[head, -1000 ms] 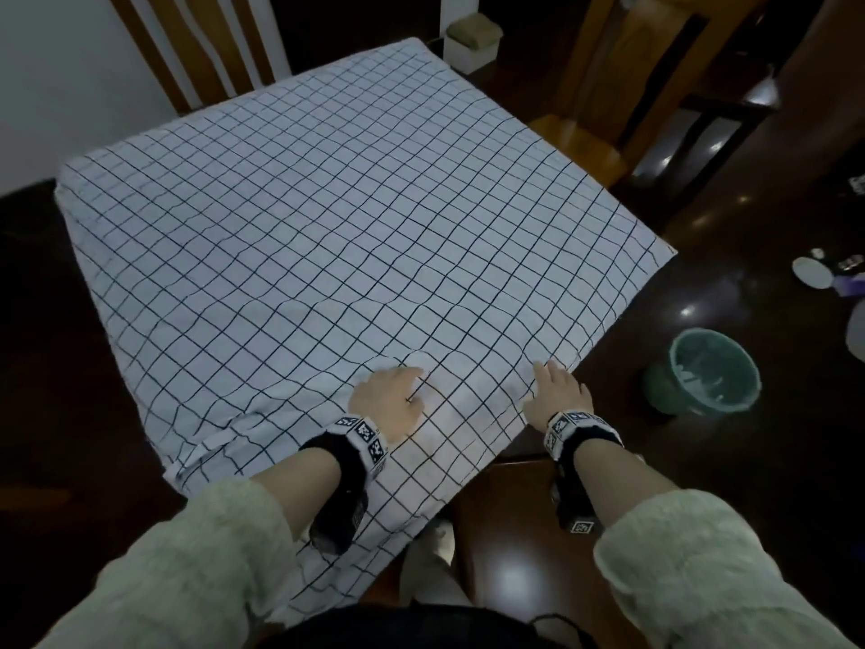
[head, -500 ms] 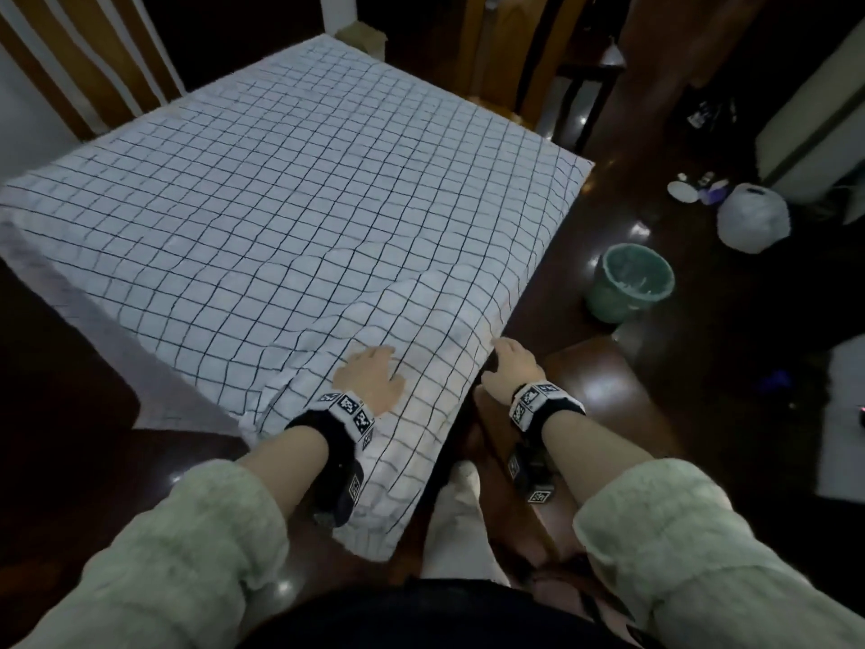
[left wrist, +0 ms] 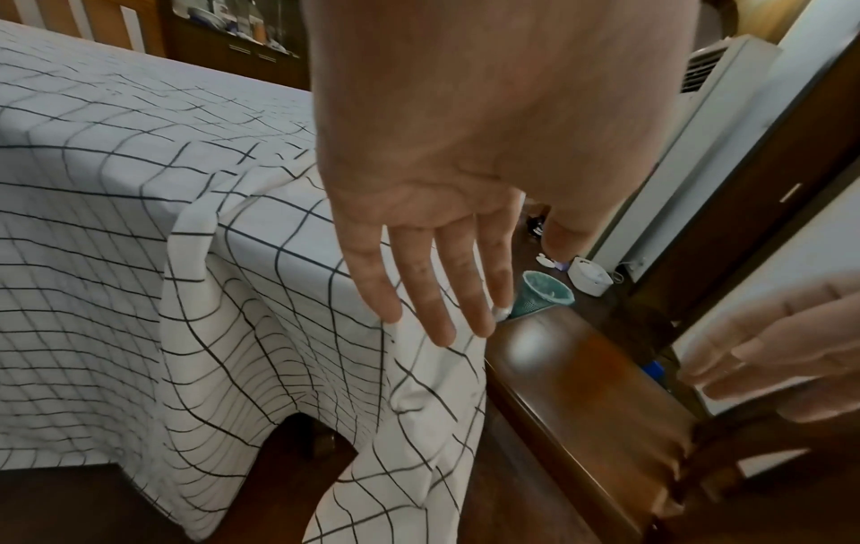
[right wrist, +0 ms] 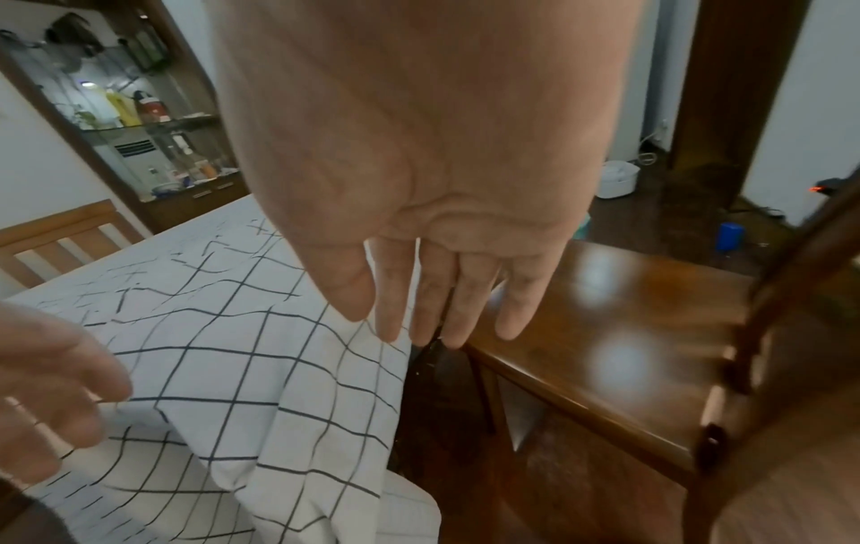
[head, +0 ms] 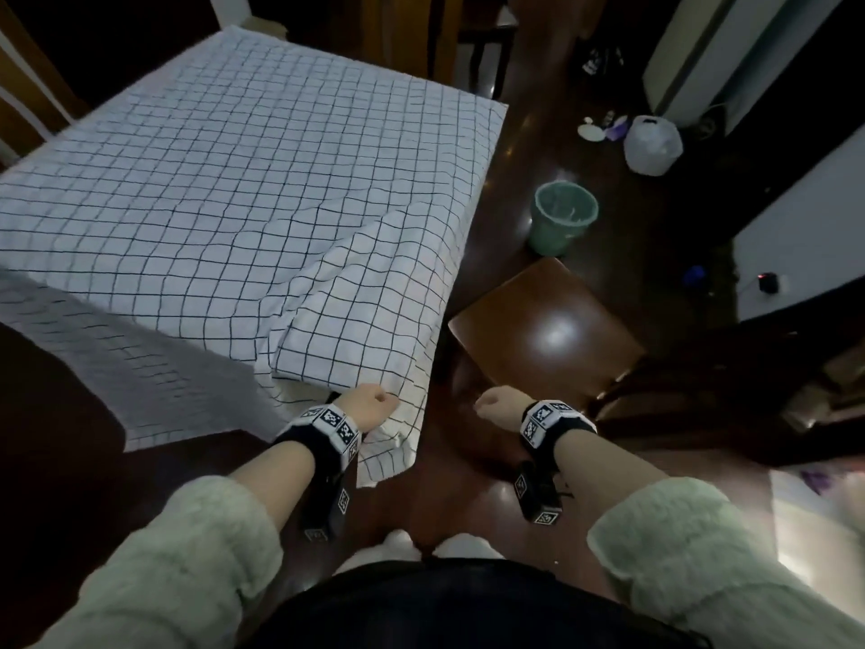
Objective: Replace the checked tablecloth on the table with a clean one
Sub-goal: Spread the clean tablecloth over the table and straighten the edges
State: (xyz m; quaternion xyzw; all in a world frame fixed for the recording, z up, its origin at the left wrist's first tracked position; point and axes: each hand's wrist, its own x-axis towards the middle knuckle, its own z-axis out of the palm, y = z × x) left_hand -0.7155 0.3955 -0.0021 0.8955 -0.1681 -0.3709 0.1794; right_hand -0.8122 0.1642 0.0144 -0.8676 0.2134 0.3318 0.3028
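- While the checked tablecloth (head: 243, 189) covers the bench, one corner hangs beside my left hand (left wrist: 419, 221), fingers straight, holding nothing.
- Right hand (right wrist: 419, 228) likewise empty, near the chair (head: 547, 330).
- Step, I judge: starting removal. Next: pinch the corner, pull it off.

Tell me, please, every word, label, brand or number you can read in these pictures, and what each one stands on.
No text can be read in any view.
Wrist bands: black and white square code patterns only, no letters or numbers.
Bottles on the cabinet shelves: any labels are too small and blurred to read.
Checked tablecloth: grid lines only, no writing.
Green bin: no marking shows.
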